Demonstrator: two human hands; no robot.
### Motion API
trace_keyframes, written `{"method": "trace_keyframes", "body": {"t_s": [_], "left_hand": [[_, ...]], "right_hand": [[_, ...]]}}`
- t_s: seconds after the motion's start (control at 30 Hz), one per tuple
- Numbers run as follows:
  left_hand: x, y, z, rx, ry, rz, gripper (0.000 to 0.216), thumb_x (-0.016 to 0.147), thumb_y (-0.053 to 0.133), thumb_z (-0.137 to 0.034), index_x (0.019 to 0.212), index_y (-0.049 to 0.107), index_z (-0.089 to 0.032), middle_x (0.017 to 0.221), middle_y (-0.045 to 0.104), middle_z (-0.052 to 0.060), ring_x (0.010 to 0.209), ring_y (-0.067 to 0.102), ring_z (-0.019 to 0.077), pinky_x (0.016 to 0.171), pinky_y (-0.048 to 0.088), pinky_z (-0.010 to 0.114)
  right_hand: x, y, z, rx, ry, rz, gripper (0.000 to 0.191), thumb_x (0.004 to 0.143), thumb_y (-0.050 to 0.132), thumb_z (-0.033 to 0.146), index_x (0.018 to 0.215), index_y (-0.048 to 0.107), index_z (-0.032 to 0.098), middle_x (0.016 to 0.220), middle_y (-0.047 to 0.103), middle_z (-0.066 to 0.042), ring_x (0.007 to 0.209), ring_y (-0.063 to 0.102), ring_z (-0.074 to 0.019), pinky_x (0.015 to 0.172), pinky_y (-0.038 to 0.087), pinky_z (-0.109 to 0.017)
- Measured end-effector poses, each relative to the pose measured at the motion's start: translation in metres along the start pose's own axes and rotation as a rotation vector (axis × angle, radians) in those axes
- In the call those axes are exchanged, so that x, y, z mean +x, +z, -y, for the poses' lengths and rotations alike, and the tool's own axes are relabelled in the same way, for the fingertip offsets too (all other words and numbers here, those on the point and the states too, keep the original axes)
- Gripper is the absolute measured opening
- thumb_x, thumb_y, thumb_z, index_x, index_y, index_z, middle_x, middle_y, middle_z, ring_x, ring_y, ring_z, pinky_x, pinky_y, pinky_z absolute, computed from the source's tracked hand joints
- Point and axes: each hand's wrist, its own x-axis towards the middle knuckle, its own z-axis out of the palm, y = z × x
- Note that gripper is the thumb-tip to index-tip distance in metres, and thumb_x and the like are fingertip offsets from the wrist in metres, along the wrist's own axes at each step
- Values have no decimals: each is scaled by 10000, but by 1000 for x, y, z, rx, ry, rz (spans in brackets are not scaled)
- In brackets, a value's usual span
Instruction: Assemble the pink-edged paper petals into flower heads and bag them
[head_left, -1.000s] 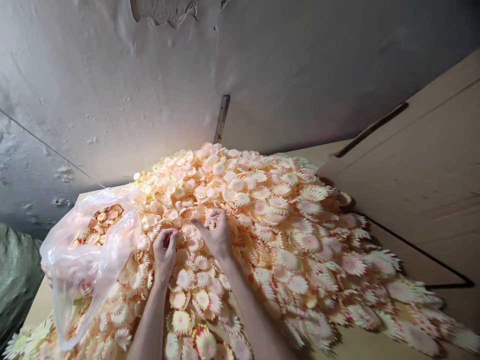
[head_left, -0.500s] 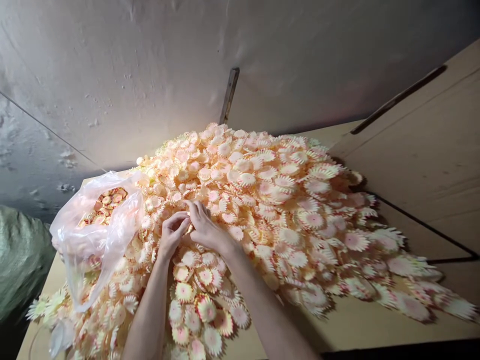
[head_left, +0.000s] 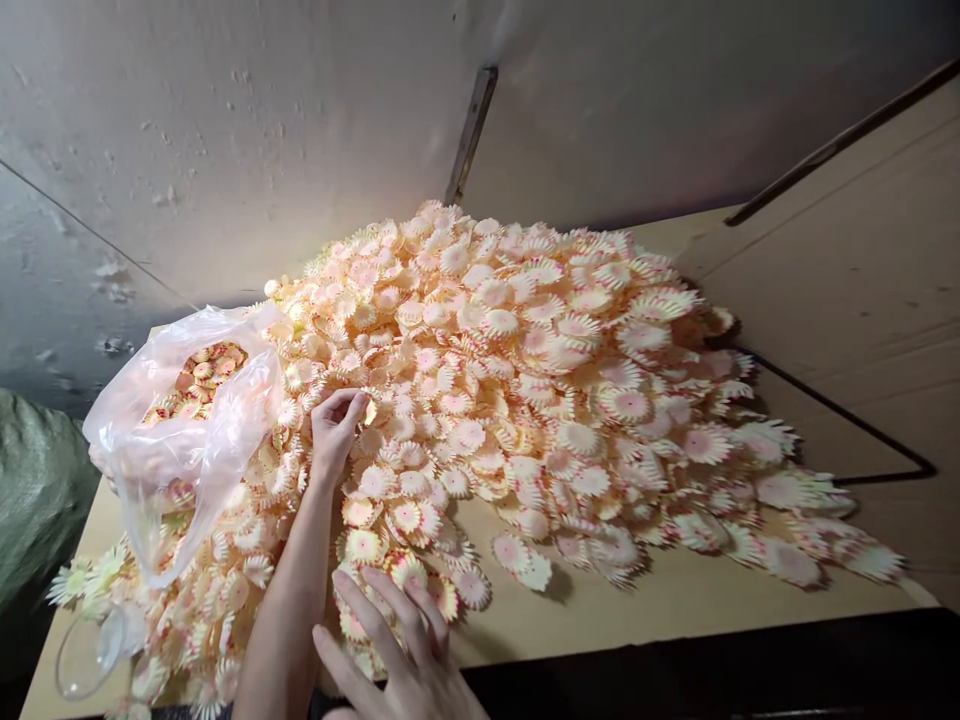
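Note:
My left hand (head_left: 334,428) pinches a small pale flower disc (head_left: 370,411) between thumb and fingertips, at the left part of a large heap of scalloped artificial flower discs (head_left: 487,322). These are cream and pale pink, several with pink centres or edges. My right hand (head_left: 401,645) is open with fingers spread, low in front, over the nearer discs (head_left: 407,517). Whether it touches them I cannot tell. Left of my left hand stands a translucent plastic bag (head_left: 225,480), its mouth showing smaller yellow-and-red flower pieces (head_left: 210,370).
A round clear plastic item (head_left: 88,652) lies at the front left of the table (head_left: 600,615). A green sack (head_left: 37,500) is beyond the left edge. Behind rises a grey wall (head_left: 300,120) with a metal strip (head_left: 472,135); a brown board (head_left: 847,270) stands on the right.
My right hand has left my left hand and moved down toward me, its fingers now spread. My left hand stays over the heap. The whole view has shifted slightly.

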Motion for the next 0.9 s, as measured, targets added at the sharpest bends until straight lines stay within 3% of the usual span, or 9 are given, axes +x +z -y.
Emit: {"method": "trace_keyframes", "body": {"t_s": [0.07, 0.13, 0.2, 0.3, 0.4, 0.6, 0.77, 0.9], "left_hand": [[0, 1, -1, 9, 0, 7, 306, 746, 736, -456, 763, 724, -150, 722, 660, 23, 635, 541, 100, 611, 429, 217], [-1, 1, -1, 12, -6, 18, 298, 747, 736, -451, 767, 724, -154, 723, 660, 21, 632, 540, 97, 607, 427, 215], [0, 1, 0, 15, -15, 25, 292, 744, 741, -446, 769, 724, -156, 724, 658, 20, 628, 539, 95, 604, 427, 213], [0, 0, 2, 27, -20, 24, 286, 742, 744, -440, 767, 722, -156, 725, 658, 20, 632, 543, 96, 604, 429, 214], [1, 0, 3, 41, -16, 24, 282, 754, 734, -440, 779, 724, -160, 719, 661, 18, 639, 553, 98, 613, 433, 214], [3, 0, 6, 23, -17, 27, 287, 741, 745, -443, 778, 727, -159, 730, 670, 18, 644, 560, 93, 622, 445, 205], [3, 0, 6, 35, -19, 46, 290, 744, 740, -447, 780, 729, -160, 736, 674, 23, 643, 561, 98, 623, 450, 211], [3, 1, 8, 40, -13, 33, 298, 729, 748, -456, 768, 730, -161, 722, 672, 26, 640, 562, 106, 616, 455, 220]], "right_hand": [[-14, 15, 6, -38, 61, 29, 456, 784, 663, 564, 1126, 647, 262, 1309, 607, -93, 1271, 405, -325, 1164, 96, -492], [-23, 22, 3, -71, 111, 54, 330, 819, 662, 448, 1082, 675, 249, 1330, 609, -66, 1280, 406, -328, 1173, 82, -491], [-27, 22, -5, -87, 140, 67, 228, 847, 626, 286, 1062, 693, 248, 1318, 625, -29, 1269, 429, -310, 1182, 90, -477], [-29, 12, -17, -85, 167, 59, 290, 877, 554, 179, 1124, 686, 255, 1304, 641, -4, 1258, 461, -273, 1193, 95, -459], [-28, 4, -19, -52, 147, 39, 325, 887, 586, 226, 1206, 654, 233, 1345, 615, -40, 1312, 447, -278, 1186, 175, -459], [-25, 14, 4, 33, -154, 154, 448, 897, 585, 438, 1287, 586, 218, 1450, 511, -109, 1330, 461, -277, 1084, 396, -393], [-33, 26, 4, 47, -72, 203, 409, 942, 525, 247, 1351, 524, 267, 1447, 510, -91, 1336, 454, -233, 1000, 487, -339], [-32, 29, -12, 108, -25, 221, 301, 966, 430, 169, 1185, 633, 133, 1315, 607, -117, 1230, 527, -212, 957, 510, -320]]}}
